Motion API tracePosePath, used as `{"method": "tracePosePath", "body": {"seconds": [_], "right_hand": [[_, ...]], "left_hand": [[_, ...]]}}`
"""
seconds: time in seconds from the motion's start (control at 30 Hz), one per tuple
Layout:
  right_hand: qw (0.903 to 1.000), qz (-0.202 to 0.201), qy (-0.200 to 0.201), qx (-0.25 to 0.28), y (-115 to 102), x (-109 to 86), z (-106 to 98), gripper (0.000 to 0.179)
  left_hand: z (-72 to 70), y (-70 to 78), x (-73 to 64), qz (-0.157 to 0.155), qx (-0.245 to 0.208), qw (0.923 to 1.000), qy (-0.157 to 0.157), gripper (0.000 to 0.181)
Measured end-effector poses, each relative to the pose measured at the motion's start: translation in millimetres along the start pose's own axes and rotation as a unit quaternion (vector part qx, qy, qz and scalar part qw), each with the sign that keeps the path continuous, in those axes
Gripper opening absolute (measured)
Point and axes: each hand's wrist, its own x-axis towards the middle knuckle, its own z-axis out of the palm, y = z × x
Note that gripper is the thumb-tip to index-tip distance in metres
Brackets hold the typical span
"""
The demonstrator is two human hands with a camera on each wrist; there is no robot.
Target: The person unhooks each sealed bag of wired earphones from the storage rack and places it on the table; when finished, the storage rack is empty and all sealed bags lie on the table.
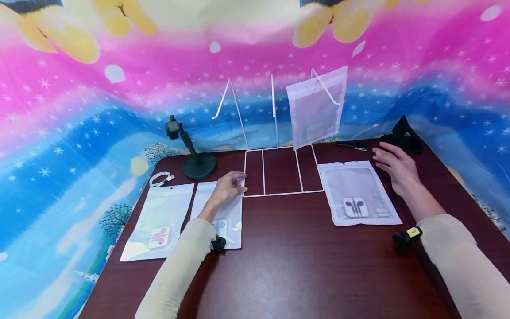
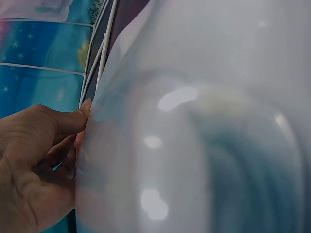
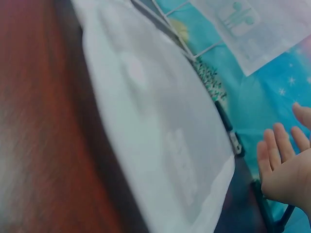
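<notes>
My left hand [image 1: 228, 189] reaches over a white pouch [image 1: 235, 221] of earphones, its thumb and fingertips at the left side wire of a white wire display rack [image 1: 280, 194]. In the left wrist view the thumb of that hand [image 2: 36, 155] reaches the rack wire, and the pouch fills the foreground. Raised off the table, my right hand [image 1: 398, 170] has its fingers spread, with nothing in it. It is beside another earphone pouch [image 1: 338, 186] lying right of the rack. One pouch [image 1: 318, 106] hangs from the rack's right hook.
A pouch with pink earphones [image 1: 159, 239] lies at the left, below a coiled white cable [image 1: 160, 179]. Behind stands a dark round-based stand [image 1: 199, 166]. At the back right are a black holder [image 1: 403, 135] and a slim black item [image 1: 350, 145]. A printed cloth hangs behind.
</notes>
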Motion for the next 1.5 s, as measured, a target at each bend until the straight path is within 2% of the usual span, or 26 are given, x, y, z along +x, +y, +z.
{"method": "tracePosePath", "body": {"seconds": [0.37,0.57,0.77,0.93,1.07,1.27,1.5], "right_hand": [[0.9969,-0.030,-0.073,0.000,-27.5,11.2,45.3,0.061],[0.9945,-0.044,-0.094,0.007,-47.9,19.6,69.7,0.066],[0.9912,-0.061,-0.103,-0.056,-70.6,31.0,91.5,0.073],[0.9812,-0.069,-0.115,-0.139,-86.1,38.1,104.5,0.075],[0.9749,-0.068,-0.105,-0.184,-94.1,43.5,117.3,0.077],[0.9730,-0.069,-0.082,-0.204,-98.6,50.0,130.7,0.077],[0.9689,-0.046,-0.106,-0.219,-103.1,58.3,137.4,0.083]], "left_hand": [[-0.4,-3.1,1.6,0.009,0.006,0.9999,-0.003,0.044],[-0.3,-2.3,1.0,0.015,0.006,0.9999,-0.004,0.045],[0.1,-1.1,1.0,0.013,0.002,0.9999,-0.003,0.044],[0.5,-1.2,1.6,0.017,0.000,0.9999,-0.003,0.044],[-1.4,-1.5,0.5,0.019,0.003,0.9998,-0.002,0.046],[-1.5,-1.8,-0.8,0.018,0.000,0.9998,-0.002,0.045],[-0.4,-0.8,-1.1,0.020,0.004,0.9998,-0.003,0.046]]}}
